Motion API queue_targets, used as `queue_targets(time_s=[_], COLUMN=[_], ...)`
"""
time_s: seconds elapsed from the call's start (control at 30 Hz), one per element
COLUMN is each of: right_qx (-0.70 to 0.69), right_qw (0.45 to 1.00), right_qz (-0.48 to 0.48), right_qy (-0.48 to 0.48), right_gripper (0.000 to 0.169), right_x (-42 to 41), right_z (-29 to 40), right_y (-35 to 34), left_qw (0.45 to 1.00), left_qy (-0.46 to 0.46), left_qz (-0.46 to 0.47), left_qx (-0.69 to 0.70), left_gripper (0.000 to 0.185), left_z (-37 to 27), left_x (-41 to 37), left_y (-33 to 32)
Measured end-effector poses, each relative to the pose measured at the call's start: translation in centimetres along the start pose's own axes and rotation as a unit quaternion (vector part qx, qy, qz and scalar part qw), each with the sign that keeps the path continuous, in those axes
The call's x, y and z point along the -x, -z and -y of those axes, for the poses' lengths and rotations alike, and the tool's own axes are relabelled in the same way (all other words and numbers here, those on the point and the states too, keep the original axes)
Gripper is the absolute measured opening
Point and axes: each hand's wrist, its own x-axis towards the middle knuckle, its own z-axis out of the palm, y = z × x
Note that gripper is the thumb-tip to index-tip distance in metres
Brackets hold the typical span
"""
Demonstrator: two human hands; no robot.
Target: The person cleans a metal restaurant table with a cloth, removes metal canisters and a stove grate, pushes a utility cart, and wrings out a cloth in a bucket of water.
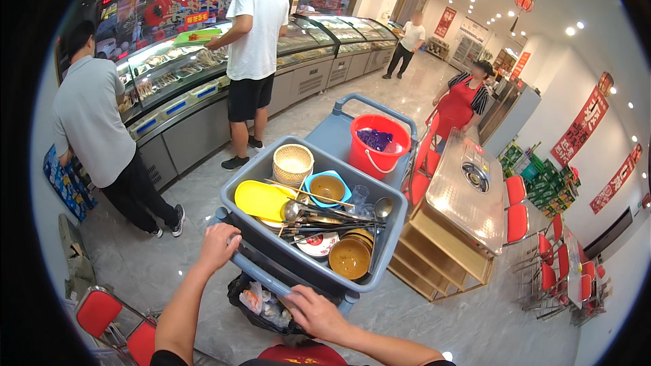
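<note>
Both hands rest on the grey-blue push handle (267, 275) of a utility cart. My left hand (219, 245) lies over the handle's left end, its fingers curled there. Farther right, my right hand (316, 312) has its fingers over the same bar. On the cart sits a grey plastic tub (379, 287) of used tableware: a yellow tray (262, 201), stacked woven baskets (293, 159), brown bowls (350, 258), a blue dish (347, 194), black chopsticks, ladles and clear glasses. Beyond it a red bucket (363, 159) holds something purple. Below the handle hangs a black rubbish bag (241, 290).
A person in grey (94, 117) and one in white (259, 25) stand at the glass-fronted display fridges (305, 79) on the left. Right of the cart are a metal-topped table (457, 203) and red chairs (516, 221). A person in a red apron (455, 104) stands beyond.
</note>
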Motion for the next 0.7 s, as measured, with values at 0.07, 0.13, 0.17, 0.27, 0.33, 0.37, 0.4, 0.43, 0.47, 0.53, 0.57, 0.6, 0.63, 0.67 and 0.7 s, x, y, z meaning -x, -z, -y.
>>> queue_targets(time_s=[0.07,0.13,0.17,0.27,0.33,0.37,0.4,0.43,0.47,0.53,0.57,0.6,0.63,0.67,0.7], right_qx=[0.132,0.191,0.221,0.239,0.226,0.246,0.239,0.232,0.230,0.193,0.169,0.152,0.133,0.115,0.098], right_qw=[0.990,0.981,0.975,0.970,0.970,0.966,0.967,0.967,0.967,0.972,0.975,0.976,0.979,0.981,0.982], right_qz=[0.018,0.005,-0.001,0.028,-0.030,-0.006,0.001,0.006,0.010,0.014,0.011,0.021,0.027,0.033,0.042], right_qy=[0.041,0.036,0.035,0.038,0.079,0.081,0.093,0.105,0.106,0.132,0.145,0.154,0.155,0.156,0.157], right_gripper=[0.047,0.050,0.051,0.059,0.061,0.061,0.061,0.061,0.057,0.058,0.059,0.059,0.059,0.059,0.059], right_x=[0.9,1.0,1.2,1.7,2.3,2.8,3.1,3.3,3.8,5.1,5.9,6.6,7.3,8.1,8.9], right_z=[0.1,0.5,0.4,-1.4,-3.7,-4.8,-5.0,-5.1,-5.7,-6.2,-6.8,-6.5,-6.8,-7.0,-7.2], right_y=[-2.1,-2.5,-2.3,-2.7,-3.0,-3.2,-3.0,-2.6,-3.2,-2.6,-2.4,-1.5,-1.0,-0.6,-0.2], left_qw=[0.996,0.990,0.989,0.981,0.982,0.982,0.985,0.982,0.981,0.977,0.977,0.975,0.974,0.972,0.970], left_qy=[0.008,0.011,0.013,0.006,0.009,0.010,0.026,0.050,0.069,0.105,0.116,0.132,0.144,0.156,0.169], left_qz=[0.039,0.048,0.036,-0.008,-0.005,-0.003,-0.007,-0.004,-0.006,-0.018,-0.026,-0.027,-0.030,-0.033,-0.037], left_qx=[-0.081,-0.131,-0.144,-0.192,-0.189,-0.189,-0.172,-0.184,-0.181,-0.183,-0.178,-0.175,-0.174,-0.173,-0.170], left_gripper=[0.019,0.025,0.028,0.034,0.036,0.036,0.038,0.040,0.041,0.043,0.043,0.044,0.044,0.044,0.044], left_z=[1.6,2.1,2.3,3.7,3.2,2.6,1.7,1.4,1.3,0.1,-0.8,-1.8,-2.9,-4.0,-5.2], left_x=[0.9,1.3,1.4,3.0,2.8,2.7,3.0,3.4,4.0,5.7,6.2,7.2,7.9,8.5,9.3], left_y=[0.0,-0.4,-0.7,-1.8,-2.4,-2.6,-2.5,-2.5,-2.7,-2.8,-3.0,-3.1,-3.3,-3.4,-3.6])
